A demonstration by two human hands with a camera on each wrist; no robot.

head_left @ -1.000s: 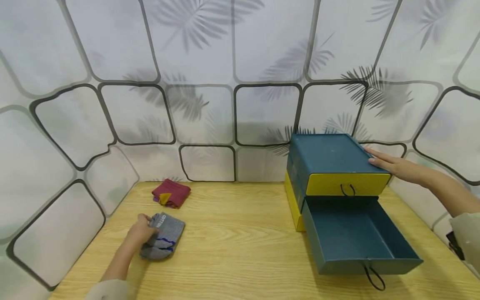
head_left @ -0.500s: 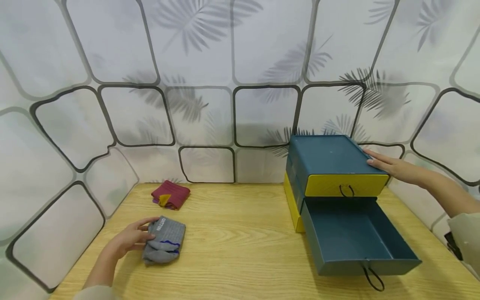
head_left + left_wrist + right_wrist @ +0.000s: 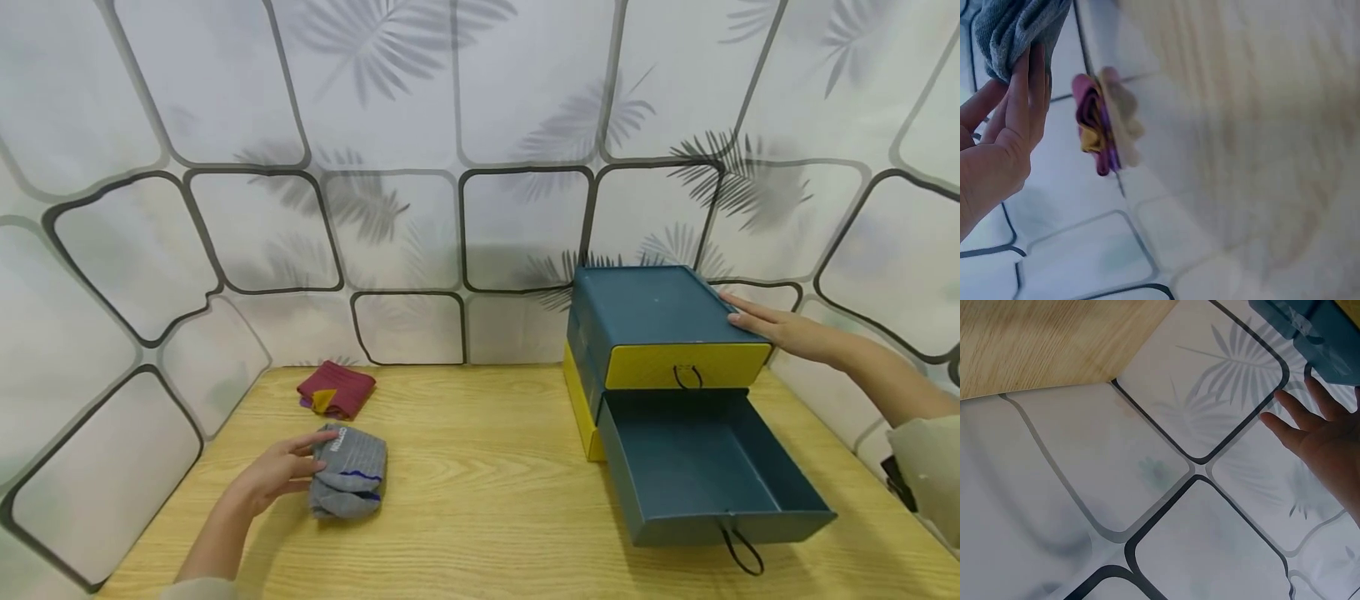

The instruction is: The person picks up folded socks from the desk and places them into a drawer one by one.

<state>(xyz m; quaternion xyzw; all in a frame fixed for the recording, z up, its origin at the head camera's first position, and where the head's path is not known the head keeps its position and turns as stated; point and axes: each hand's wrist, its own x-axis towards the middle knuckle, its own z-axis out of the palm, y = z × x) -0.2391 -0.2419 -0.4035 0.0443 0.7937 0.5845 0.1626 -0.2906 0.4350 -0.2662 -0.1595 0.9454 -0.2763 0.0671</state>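
Left hand (image 3: 994,150) fingertips touching grey sock (image 3: 1016,28); maroon sock (image 3: 1100,125) beyond.

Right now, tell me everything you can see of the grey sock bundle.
The grey sock bundle is folded knit fabric with a blue stripe and small white lettering near its top edge. It lies flat on the wooden table, in front of the red bundle and apart from it. The left hand touches its left side with straight fingers.

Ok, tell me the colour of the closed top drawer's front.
Yellow: the top drawer front with a dark loop handle, clearest in the head view.
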